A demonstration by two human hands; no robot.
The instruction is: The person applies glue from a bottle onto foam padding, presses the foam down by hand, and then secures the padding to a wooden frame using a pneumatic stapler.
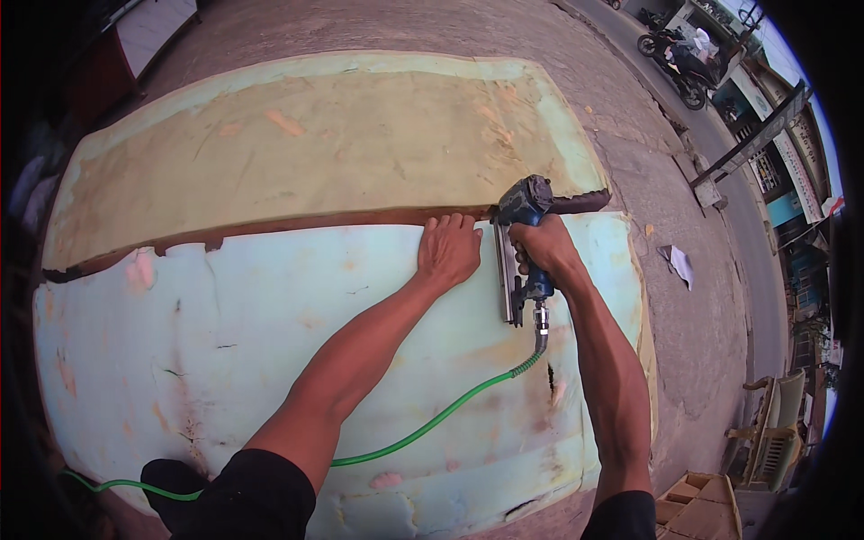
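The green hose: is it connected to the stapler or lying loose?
Connected. The green hose runs across the pale foam to a metal fitting under the stapler, which the right hand grips.

Two foam slabs lie on the ground, one behind the other: the near slab point(270, 360) under the person's arms, the far slab point(324, 135) beyond it, with a seam point(270, 225) between them. The left hand point(448, 250) rests flat on the near slab's far edge, at the seam. Just to its right, the right hand point(544, 247) grips a stapler point(522, 252), its head at the seam. A hose point(432, 423) runs from the stapler's handle back across the near slab toward the person's left. Right of the slabs lies a paper scrap point(679, 264) on the pavement point(693, 342); farther right and nearer, a chair point(778, 432) and boxes point(702, 504). A motorbike point(679, 63) stands far behind, to the right.
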